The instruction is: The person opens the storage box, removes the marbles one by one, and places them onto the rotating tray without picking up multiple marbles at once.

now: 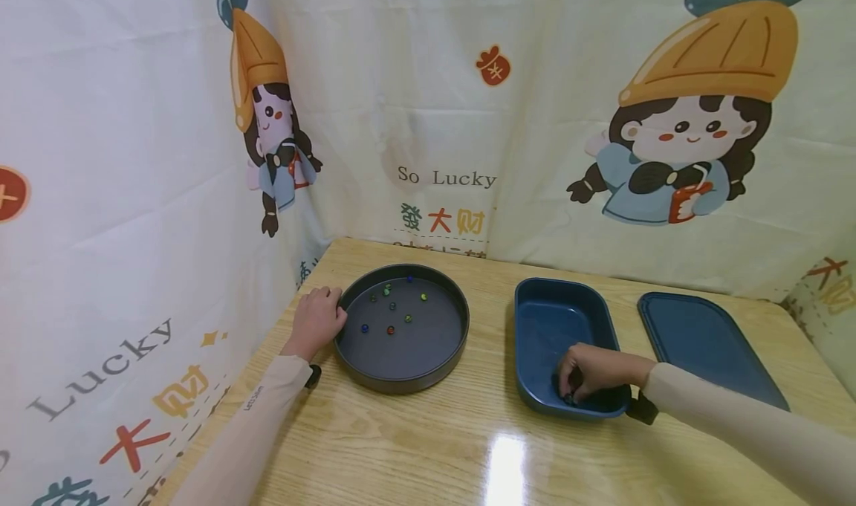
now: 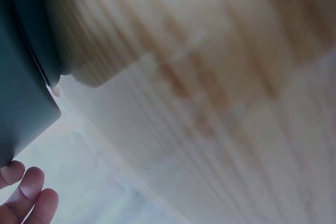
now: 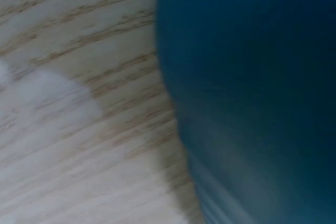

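Note:
A round dark grey pan (image 1: 431,365) stands on the table with several coloured glass marbles (image 1: 408,318) spread over its floor. My left hand (image 1: 316,320) grips the pan's left rim; the left wrist view shows its fingertips (image 2: 32,182) against the outer wall. To the right is a deep blue rectangular container (image 1: 524,328). My right hand (image 1: 597,372) reaches inside its near end, fingers curled down and pinching a small dark marble (image 1: 569,398) at the floor. The fingers partly cover that marble. In the right wrist view only the container's outer wall (image 3: 252,103) shows, blurred.
A flat blue lid (image 1: 709,342) lies right of the container, partly behind my right forearm. Wooden tabletop (image 1: 401,446) stretches in front of the pan and the container. A printed cloth (image 1: 428,105) hangs behind and along the left side of the table.

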A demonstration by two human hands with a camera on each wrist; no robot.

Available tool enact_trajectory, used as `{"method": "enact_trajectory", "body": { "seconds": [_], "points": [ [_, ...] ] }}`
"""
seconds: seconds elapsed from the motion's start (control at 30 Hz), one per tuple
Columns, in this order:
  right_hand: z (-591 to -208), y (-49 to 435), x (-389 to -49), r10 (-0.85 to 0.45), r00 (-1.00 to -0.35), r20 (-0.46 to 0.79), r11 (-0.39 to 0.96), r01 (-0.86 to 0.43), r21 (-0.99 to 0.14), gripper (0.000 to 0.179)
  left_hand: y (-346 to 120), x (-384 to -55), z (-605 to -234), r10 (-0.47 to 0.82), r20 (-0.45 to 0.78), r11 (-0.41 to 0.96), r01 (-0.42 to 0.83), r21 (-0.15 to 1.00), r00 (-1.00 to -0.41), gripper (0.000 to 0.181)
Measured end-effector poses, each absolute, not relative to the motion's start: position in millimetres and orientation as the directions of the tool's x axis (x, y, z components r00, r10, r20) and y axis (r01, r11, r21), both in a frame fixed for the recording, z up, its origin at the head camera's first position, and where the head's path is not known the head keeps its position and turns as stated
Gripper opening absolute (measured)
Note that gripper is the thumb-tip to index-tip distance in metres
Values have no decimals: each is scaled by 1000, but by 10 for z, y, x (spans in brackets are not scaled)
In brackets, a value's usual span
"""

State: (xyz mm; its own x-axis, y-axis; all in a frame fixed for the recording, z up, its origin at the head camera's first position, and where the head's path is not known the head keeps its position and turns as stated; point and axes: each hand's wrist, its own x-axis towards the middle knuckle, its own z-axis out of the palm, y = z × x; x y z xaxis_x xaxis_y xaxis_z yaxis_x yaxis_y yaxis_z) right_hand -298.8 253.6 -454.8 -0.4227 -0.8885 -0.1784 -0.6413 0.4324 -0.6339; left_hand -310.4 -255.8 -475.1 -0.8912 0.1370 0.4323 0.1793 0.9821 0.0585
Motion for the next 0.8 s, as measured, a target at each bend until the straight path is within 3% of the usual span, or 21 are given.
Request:
{"method": "enact_trajectory", "body": {
  "seconds": [0.8],
  "points": [
    [-3791, 2596, -3136, -872, -477, -109, 442, -673, -594, 12, -2569, -3121, -4763, 139, 443, 981, 183, 57, -885, 18]
  ]
}}
